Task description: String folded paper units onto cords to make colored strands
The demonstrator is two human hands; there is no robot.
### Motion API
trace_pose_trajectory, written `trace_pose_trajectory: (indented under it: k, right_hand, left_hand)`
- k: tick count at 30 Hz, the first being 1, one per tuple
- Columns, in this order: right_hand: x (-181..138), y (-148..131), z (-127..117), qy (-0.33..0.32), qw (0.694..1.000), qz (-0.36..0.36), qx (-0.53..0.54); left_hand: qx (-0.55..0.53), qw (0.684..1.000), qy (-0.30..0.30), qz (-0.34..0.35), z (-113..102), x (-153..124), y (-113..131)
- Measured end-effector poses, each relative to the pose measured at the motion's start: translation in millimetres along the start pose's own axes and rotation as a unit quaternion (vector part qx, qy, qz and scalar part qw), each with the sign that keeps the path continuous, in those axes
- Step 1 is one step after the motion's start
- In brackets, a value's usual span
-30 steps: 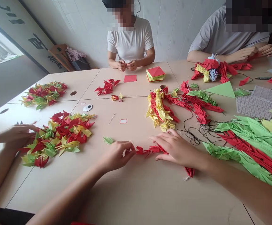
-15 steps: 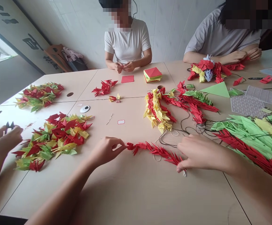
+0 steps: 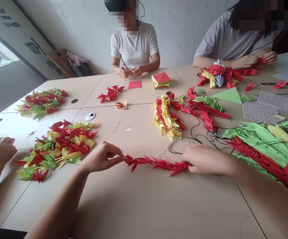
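Observation:
A string of red folded paper cranes [image 3: 167,165] stretches low across the table between my two hands. At its left end, my left hand [image 3: 100,158] is closed in a pinch. My right hand [image 3: 204,160] is closed around the other end, its fingertips partly hidden behind the hand. A loop of pale thread [image 3: 159,170] hangs beside the cranes. Just beyond my right hand lies a bunch of yellow and red crane strings [image 3: 167,118] with black cords [image 3: 196,136]. Left of my left hand is a pile of red, yellow and green cranes [image 3: 59,142].
A neighbour's hand [image 3: 2,151] with a dark pointed tool is at the far left. Two people sit opposite, folding red paper. A paper stack [image 3: 161,80], a second crane pile [image 3: 43,102], a white disc [image 3: 90,116] and green and red strings [image 3: 265,142] lie around.
Both my hands have moved left with the red crane string, the right one also slightly up. The neighbour's hand at the far left has moved further left.

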State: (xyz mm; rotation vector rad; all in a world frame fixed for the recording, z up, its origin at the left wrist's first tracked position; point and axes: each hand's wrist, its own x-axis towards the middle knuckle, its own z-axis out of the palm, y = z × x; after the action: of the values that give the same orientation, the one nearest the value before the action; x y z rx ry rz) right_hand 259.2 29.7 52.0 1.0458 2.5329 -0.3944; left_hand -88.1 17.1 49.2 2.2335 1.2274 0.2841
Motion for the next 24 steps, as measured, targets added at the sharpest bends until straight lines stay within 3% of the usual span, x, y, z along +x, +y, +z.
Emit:
trace_pose_trajectory:
  k: [6, 10, 12, 17, 21, 24]
  right_hand:
    - [6, 6, -2, 0.068, 0.998, -0.005, 0.019]
    - [6, 10, 2, 0.105, 0.994, -0.019, 0.003]
    - [1, 14, 2, 0.099, 0.995, -0.015, 0.001]
    - [-11, 22, -4, 0.114, 0.993, 0.017, 0.03]
    - [-1, 9, 6, 0.168, 0.982, 0.001, 0.086]
    - [9, -3, 25, 0.211, 0.967, -0.021, 0.141]
  left_hand:
    - [0.059, 0.995, -0.082, -0.024, -7, -4, -12]
    - [0.124, 0.988, -0.079, -0.052, -6, -7, -15]
    - [0.15, 0.987, -0.052, -0.035, -8, -8, -13]
    - [0.244, 0.966, 0.09, -0.005, -16, -8, 0]
    - [0.271, 0.955, 0.118, 0.001, -12, -2, 12]
    - [0.249, 0.96, 0.132, 0.006, 5, 7, 28]
